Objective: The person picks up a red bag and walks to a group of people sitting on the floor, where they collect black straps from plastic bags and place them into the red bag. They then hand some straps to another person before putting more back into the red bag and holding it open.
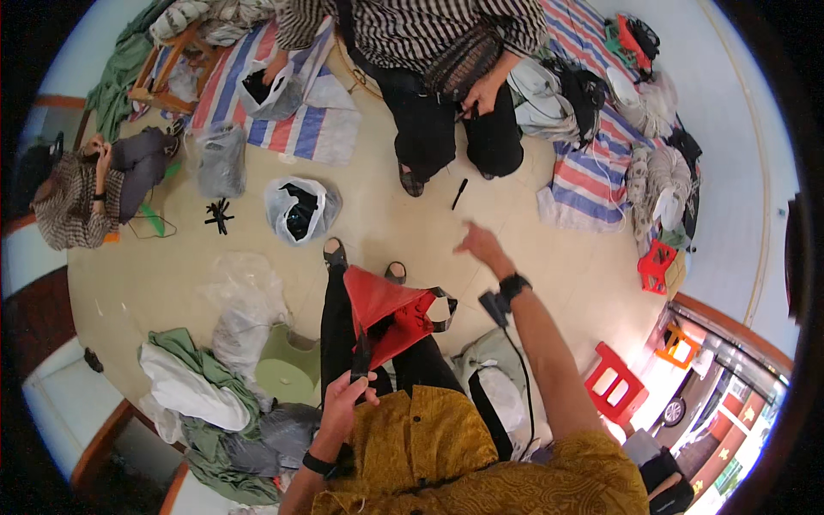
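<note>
Across the wearer's knees, in the head view, lies one red bag (386,300); the left hand (346,402) has its fingers closed on one black strap (361,356) of it. The right hand (483,246) stretches over the pale floor (412,230), fingers extended and parted, near one thin black stick (460,194). Farther left are one cluster of black sticks (220,216) and two open white plastic bags (329,209) with dark contents. Two other people (421,43) are nearby, ahead and left. Striped sheeting (592,184) covers parts of the floor. Two red stools (631,396) and one orange stool (668,349) stand right, near a bright doorway (730,468) and pale wall (730,129).
</note>
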### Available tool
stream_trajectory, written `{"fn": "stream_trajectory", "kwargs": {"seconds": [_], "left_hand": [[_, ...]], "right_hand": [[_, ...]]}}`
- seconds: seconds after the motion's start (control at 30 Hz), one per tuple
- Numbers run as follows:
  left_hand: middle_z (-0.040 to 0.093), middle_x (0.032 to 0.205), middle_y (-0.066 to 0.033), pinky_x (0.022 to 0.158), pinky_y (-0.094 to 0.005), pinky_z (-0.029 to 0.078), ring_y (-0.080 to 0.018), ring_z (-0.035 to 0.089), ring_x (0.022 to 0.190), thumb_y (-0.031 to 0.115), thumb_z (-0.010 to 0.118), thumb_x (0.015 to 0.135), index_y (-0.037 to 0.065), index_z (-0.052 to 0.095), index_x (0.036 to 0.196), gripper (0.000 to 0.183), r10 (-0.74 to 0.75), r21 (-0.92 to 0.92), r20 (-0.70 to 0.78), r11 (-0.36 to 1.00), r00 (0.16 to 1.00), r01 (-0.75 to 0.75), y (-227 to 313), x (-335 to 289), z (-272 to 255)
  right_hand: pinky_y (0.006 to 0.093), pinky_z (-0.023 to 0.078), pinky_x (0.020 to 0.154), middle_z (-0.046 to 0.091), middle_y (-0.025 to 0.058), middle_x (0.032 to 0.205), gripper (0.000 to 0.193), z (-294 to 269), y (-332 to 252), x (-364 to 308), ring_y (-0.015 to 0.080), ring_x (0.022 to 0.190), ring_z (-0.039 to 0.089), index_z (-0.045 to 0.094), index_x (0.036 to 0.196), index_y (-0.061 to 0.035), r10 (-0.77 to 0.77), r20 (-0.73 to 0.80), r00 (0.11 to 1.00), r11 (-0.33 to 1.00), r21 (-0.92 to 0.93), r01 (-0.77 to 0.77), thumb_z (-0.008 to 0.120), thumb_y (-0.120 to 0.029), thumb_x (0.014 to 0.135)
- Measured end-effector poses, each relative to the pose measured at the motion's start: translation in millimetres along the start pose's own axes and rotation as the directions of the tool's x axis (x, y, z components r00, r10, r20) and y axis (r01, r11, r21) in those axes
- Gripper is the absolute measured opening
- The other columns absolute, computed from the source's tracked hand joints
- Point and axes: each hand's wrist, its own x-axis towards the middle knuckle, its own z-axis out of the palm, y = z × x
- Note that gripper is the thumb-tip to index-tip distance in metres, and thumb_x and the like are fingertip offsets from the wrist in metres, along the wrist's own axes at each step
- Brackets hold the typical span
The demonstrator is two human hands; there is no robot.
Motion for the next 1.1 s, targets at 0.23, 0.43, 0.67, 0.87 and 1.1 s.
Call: {"fn": "stream_trajectory", "kwargs": {"seconds": [0.23, 0.43, 0.67, 0.87, 1.1], "left_hand": [[0.052, 0.059, -0.0035, 0.072, -0.029, 0.041, -0.0136, 0.053, 0.058, 0.017, 0.046, 0.085, -0.003, 0.054, 0.094, 0.023, 0.012, -0.093, -0.093, 0.995, 0.996, -0.021, -7.8, -4.5, -10.3], [0.052, 0.06, -0.0042, 0.073, -0.0296, 0.042, -0.0143, 0.053, 0.058, 0.016, 0.045, 0.084, -0.003, 0.053, 0.093, 0.022, 0.01, -0.115, -0.122, 0.993, 0.993, -0.024, -5.4, -13.9, -14.1], [0.053, 0.06, -0.0051, 0.072, -0.0308, 0.043, -0.0151, 0.053, 0.059, 0.014, 0.045, 0.084, -0.003, 0.053, 0.095, 0.022, 0.004, -0.095, -0.084, 0.995, 0.996, -0.012, -7.1, -22.7, -12.4], [0.053, 0.061, -0.0053, 0.069, -0.0299, 0.043, -0.0155, 0.053, 0.062, 0.013, 0.046, 0.084, -0.004, 0.053, 0.095, 0.021, 0.03, -0.123, -0.066, 0.992, 0.997, -0.038, -3.6, -29.9, -11.9], [0.053, 0.062, -0.0058, 0.068, -0.0289, 0.043, -0.0154, 0.052, 0.062, 0.014, 0.046, 0.084, -0.004, 0.053, 0.095, 0.022, 0.042, -0.131, -0.095, 0.99, 0.995, -0.055, -5.2, -31.5, -9.2]], "right_hand": [[0.0392, 0.042, 0.082, 0.053, 0.0246, 0.104, 0.08, 43.6, -76.9, -81.1, 0.0347, 0.098, 0.051, 0.04, 0.116, 0.0014, 0.238, 0.382, 0.893, 0.925, 0.189, -0.328, 0.071, -0.044, 0.057], [0.0354, 0.043, 0.078, 0.057, 0.0179, 0.089, 0.077, 36.0, -101.3, -65.1, 0.0299, 0.089, 0.055, 0.04, 0.116, -0.0007, 0.343, 0.317, 0.884, 0.776, 0.435, -0.457, 0.071, -0.039, 0.057], [0.0355, 0.045, 0.073, 0.059, 0.0167, 0.082, 0.074, 35.6, -116.5, -51.9, 0.0319, 0.081, 0.057, 0.041, 0.115, -0.0008, 0.338, 0.263, 0.904, 0.785, 0.45, -0.425, 0.071, -0.033, 0.056], [0.0402, 0.046, 0.07, 0.06, 0.0186, 0.081, 0.069, 34.3, -144.1, -66.2, 0.0341, 0.08, 0.058, 0.044, 0.111, -0.0046, 0.412, 0.326, 0.851, 0.848, 0.203, -0.489, 0.073, -0.025, 0.053], [0.0404, 0.047, 0.066, 0.059, 0.0183, 0.074, 0.036, 46.7, -127.4, -86.5, 0.034, 0.075, 0.058, 0.058, 0.079, -0.0028, 0.353, 0.316, 0.881, 0.915, 0.081, -0.396, 0.069, -0.026, 0.054]]}}
